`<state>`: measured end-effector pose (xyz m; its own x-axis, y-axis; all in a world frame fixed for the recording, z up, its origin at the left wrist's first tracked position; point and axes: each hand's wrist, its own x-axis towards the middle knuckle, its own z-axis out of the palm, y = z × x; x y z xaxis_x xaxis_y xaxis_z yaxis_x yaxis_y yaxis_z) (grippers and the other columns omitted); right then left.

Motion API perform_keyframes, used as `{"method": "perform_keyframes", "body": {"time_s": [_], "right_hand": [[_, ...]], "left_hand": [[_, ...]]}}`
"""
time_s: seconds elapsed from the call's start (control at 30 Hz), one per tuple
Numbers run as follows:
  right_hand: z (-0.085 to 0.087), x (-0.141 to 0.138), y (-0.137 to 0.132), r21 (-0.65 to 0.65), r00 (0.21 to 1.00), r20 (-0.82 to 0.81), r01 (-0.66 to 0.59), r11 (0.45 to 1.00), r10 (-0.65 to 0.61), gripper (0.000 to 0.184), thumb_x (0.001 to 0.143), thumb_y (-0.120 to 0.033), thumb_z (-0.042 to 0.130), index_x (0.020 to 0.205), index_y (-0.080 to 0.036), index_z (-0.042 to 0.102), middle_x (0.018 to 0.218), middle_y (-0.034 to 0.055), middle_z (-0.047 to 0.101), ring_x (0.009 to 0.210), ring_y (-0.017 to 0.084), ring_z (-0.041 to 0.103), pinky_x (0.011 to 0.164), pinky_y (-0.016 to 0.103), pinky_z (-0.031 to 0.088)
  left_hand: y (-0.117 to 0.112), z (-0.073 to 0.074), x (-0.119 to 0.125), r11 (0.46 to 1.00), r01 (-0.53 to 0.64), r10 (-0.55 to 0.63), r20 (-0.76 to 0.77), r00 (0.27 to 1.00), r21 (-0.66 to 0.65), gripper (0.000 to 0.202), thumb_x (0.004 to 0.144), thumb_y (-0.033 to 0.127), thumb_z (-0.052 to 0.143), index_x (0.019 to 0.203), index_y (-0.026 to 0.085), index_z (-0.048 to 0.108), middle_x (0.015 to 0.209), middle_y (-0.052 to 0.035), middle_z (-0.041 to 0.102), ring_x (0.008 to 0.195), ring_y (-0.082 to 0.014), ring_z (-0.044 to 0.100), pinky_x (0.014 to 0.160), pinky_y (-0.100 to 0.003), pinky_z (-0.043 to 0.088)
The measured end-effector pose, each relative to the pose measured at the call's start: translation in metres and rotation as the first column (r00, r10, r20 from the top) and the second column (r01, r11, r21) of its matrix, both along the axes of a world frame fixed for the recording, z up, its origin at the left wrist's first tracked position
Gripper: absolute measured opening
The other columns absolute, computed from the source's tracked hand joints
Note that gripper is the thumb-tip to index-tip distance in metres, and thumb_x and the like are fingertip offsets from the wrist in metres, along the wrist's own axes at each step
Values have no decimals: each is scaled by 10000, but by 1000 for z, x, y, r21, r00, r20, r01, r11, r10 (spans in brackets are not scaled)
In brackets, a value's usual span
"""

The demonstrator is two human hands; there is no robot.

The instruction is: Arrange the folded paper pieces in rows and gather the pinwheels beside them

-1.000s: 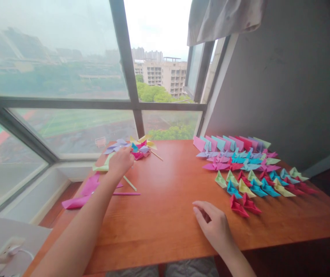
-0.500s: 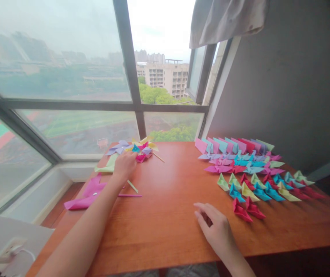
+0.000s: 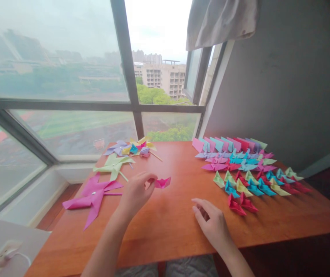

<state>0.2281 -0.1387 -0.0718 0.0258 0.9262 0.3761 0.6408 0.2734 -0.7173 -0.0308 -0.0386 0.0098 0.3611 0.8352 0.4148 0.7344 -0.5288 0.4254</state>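
Pink paper piece (image 3: 163, 182) pinched in left hand (image 3: 134, 192) fingers, above table (image 3: 165, 219); right hand (image 3: 211, 223) fingers loose, empty.

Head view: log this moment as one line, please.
left hand: pinching pink folded piece over table | right hand: resting on table, holding nothing | folded pieces: rows at right | pinwheels: at left

No legible text, label or number anywhere (even the folded paper (image 3: 163, 182) plain)
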Motion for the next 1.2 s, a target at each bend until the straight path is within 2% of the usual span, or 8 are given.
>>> {"method": "perform_keyframes", "body": {"time_s": [0.1,0.37,0.57,0.73,0.87,1.0,1.1,1.2], "right_hand": [[7,-2,-2,-14,999,-49,-7,1000,7,217,931,-287,516,1036,-193,680,831,40,687,661,141,638,611,227,517],[18,-7,-7,-30,989,-109,-108,994,104,176,936,-270,519,926,-200,680,818,32,678,708,142,624,649,230,484],[16,-9,-10,-26,985,50,-163,986,165,125,912,-214,545,934,-211,669,782,16,660,674,134,589,650,237,448],[18,-11,-10,11,975,162,-158,987,155,136,915,-205,543,896,-217,677,765,21,666,702,143,603,681,250,442],[24,-6,-12,100,1000,26,-19,995,16,200,944,-246,502,862,-200,678,747,27,672,666,132,607,644,233,466],[37,26,-24,179,978,5,206,962,-210,225,946,-290,501,872,-199,693,767,39,701,659,145,634,647,244,498],[44,72,-36,272,878,72,439,856,-473,249,924,-368,538,876,-199,715,856,74,740,743,187,681,716,273,517],[39,123,-46,352,692,133,636,686,-710,341,903,-460,539,896,-180,733,841,91,752,744,210,701,709,274,513]], "left_hand": [[-31,-14,19,991,120,-109,145,983,-66,175,830,108,528,874,216,659,813,-9,717,719,-158,638,641,-243,477],[-66,-30,41,953,289,-277,129,952,-86,210,912,117,477,933,220,659,878,-42,699,824,-191,636,731,-282,497],[-71,-48,38,963,258,-245,145,959,-74,196,934,150,473,942,223,655,886,-43,699,822,-197,650,739,-294,520],[-71,-59,34,974,189,-162,196,967,-125,243,928,189,490,1140,216,606,985,-64,706,816,-188,675,696,-275,546],[-70,-58,33,966,173,-133,202,970,-191,219,930,190,465,1086,217,616,925,-55,708,719,-169,670,660,-268,549],[-70,-56,32,961,213,-186,158,970,-177,202,907,178,484,1038,222,631,933,-68,712,782,-193,679,696,-288,554],[-69,-57,33,962,213,-190,139,972,-171,194,915,179,479,1029,224,630,935,-67,712,795,-197,677,712,-299,554],[-69,-58,34,961,213,-193,125,973,-176,187,924,186,473,1020,224,630,924,-67,706,799,-201,675,722,-305,548]]}}
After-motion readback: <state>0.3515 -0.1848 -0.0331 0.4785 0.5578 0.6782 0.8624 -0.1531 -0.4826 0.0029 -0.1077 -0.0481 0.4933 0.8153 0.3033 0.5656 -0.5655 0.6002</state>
